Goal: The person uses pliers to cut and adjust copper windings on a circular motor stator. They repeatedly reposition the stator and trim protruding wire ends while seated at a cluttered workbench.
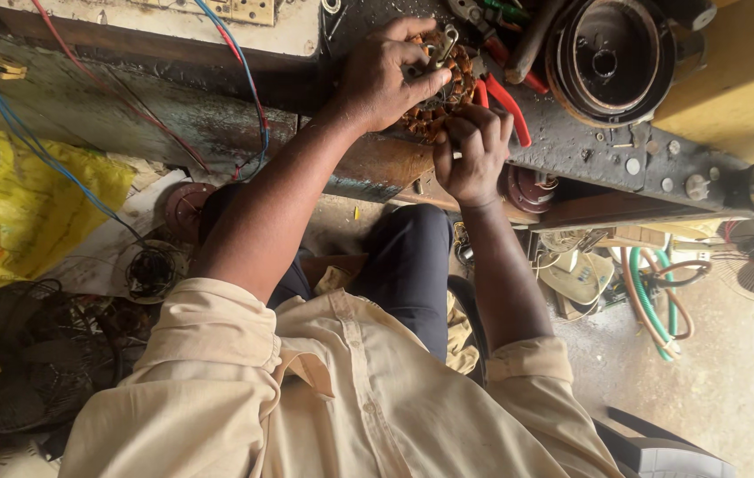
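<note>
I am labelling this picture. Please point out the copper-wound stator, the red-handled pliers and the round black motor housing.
copper-wound stator (430, 119): head view, on the lower copper coils between the two hands.
red-handled pliers (513, 111): head view, on one red handle.
round black motor housing (607, 60): head view, near its centre hub.

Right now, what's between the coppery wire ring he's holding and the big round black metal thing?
In the head view, red-handled pliers and other tool handles lie on the workbench between the copper coil ring and the round black housing.
</note>
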